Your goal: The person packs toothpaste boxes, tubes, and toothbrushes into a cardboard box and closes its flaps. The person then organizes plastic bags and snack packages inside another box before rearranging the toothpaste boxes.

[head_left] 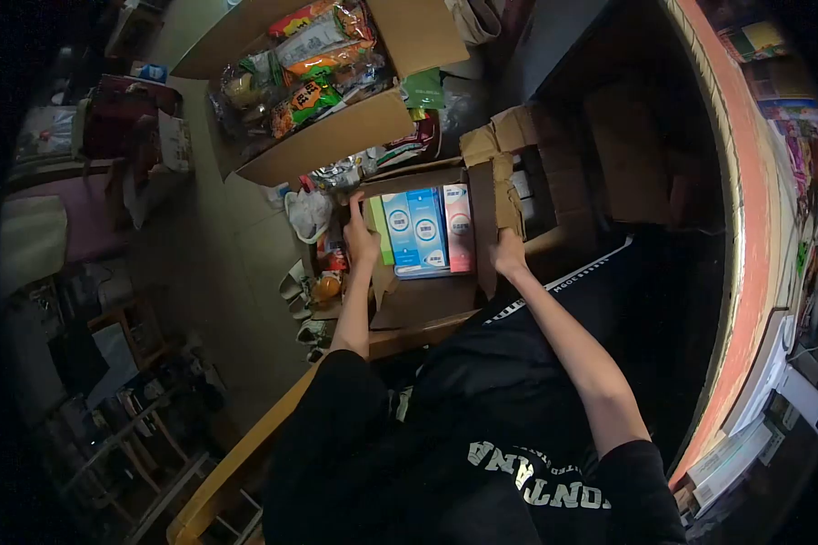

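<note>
An open cardboard box (427, 304) stands in front of me with its flaps folded out. Inside it are blue-and-white cartons (412, 241), a pink carton (460, 250) and a strip of a green carton (382, 238). My left hand (362, 243) grips the left wall of this box, index finger stretched along its edge. On the opposite side, my right hand (509, 254) is closed on the right wall, beside a torn brown flap (507, 195). Some of the fingers of both hands are hidden behind the cardboard.
Beyond stands a larger carton (332, 136) filled with snack packets (309, 95). A white plastic bag (309, 215) and shoes (311, 332) lie to the left. A wooden rail (245, 445) runs nearby. At right is a counter edge (741, 218) with goods behind it.
</note>
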Tool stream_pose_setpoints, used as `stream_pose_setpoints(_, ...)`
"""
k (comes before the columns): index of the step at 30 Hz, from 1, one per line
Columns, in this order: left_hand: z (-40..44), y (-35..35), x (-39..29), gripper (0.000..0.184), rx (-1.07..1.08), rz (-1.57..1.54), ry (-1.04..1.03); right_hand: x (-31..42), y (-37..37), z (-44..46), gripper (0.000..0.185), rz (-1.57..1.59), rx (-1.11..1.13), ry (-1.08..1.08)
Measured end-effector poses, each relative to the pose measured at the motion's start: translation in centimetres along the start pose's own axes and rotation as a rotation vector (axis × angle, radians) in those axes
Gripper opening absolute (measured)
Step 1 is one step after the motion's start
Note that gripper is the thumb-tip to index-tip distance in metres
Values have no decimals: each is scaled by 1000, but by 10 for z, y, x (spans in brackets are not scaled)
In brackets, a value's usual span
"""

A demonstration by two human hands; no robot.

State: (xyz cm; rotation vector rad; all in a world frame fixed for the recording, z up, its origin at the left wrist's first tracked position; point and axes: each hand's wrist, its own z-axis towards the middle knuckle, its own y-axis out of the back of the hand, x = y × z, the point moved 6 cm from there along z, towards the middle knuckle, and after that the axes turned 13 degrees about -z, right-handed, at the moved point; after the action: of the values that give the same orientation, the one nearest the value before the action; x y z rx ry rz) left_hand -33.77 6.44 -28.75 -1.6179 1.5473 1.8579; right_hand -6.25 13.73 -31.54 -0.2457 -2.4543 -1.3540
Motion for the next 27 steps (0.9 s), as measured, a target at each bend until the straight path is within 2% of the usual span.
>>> stream_pose_setpoints(3, 5, -1, -7, 63, -8, 97, -28, -2, -4, 6, 18, 2, -12, 1)
stream_pose_setpoints(5, 11, -2, -5, 64, 53, 13, 51, 8, 7, 5, 18, 33, -63, 61)
stream_pose_setpoints(7, 12, -1, -15, 63, 33, -18, -42, 14, 14, 5, 19, 37, -40, 45)
stream_pose_setpoints(8, 13, -3, -17, 64, 40, 10, 2, 14, 14, 7, 19, 44, -25, 36)
stream_pose_setpoints(12, 26, -8, -32, 65, 69, 90, -65, 4, -1, 19, 19, -39, -45, 35)
stream_pose_setpoints(14, 29, -11, -32, 64, 87, 104, -71, 1, -4, 28, 19, -21, -113, 124)
stream_pose_setpoints(16, 21, -11, -36, 69, 105, 37, -11, 1, -4, 28, 19, -18, -66, 98)
stream_pose_setpoints(18, 7, -11, -34, 75, 143, -9, 150, 1, -2, 26, 19, -13, -11, 75)
stream_pose_setpoints(20, -13, -9, 6, 80, 49, -281, -48, 2, 5, 27, 21, -29, -9, 99)
stream_pose_setpoints(21, -31, -5, 34, 92, -40, -131, 176, -2, 1, 29, 22, -55, -61, 126)
stream_pose_setpoints(23, -79, -4, 111, 92, -258, -153, 446, -3, -2, 30, 21, -44, -47, 117)
stream_pose_setpoints(24, -102, -14, 146, 69, -11, -142, 670, -4, -3, 30, 21, -42, -31, 106)
stream_pose_setpoints(26, -141, -7, 144, 49, 246, -118, 899, 3, 4, 26, 21, -66, -12, 92)
stream_pose_setpoints(27, -152, -8, 92, 45, 465, -317, 893, 5, 5, 23, 22, -96, 0, 85)
